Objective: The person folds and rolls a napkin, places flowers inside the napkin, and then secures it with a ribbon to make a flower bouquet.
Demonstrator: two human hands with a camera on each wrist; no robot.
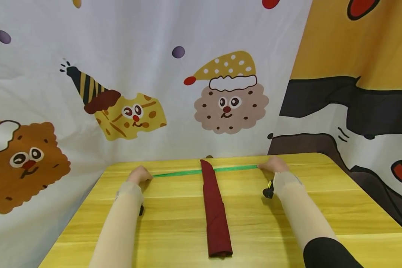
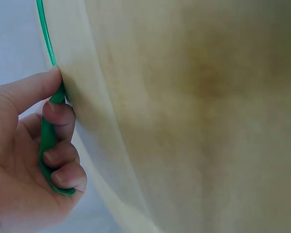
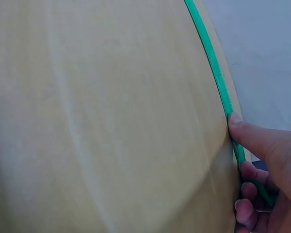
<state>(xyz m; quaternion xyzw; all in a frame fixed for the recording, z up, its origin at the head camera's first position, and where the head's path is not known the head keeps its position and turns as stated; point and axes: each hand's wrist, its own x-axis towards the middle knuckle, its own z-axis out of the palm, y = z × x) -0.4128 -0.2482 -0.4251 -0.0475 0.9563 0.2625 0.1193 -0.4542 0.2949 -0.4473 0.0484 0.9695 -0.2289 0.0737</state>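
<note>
A green ribbon [image 1: 184,173] stretches between my two hands near the table's far edge. It passes under the upper end of a dark red folded cloth [image 1: 216,212], a long narrow roll lying lengthwise on the table. My left hand [image 1: 140,174] pinches the ribbon between thumb and fingers; in the left wrist view its tail [image 2: 47,141] runs down behind the curled fingers. On the other side my right hand [image 1: 273,164] pinches the ribbon too, and the right wrist view shows the loose end [image 3: 264,191] curling in among the fingers.
The wooden table [image 1: 174,227] has a rounded far right corner. Behind it hangs a white curtain [image 1: 174,22] printed with cartoon biscuits and cheese, close against the far edge. A small black device [image 1: 268,190] is strapped at the right wrist.
</note>
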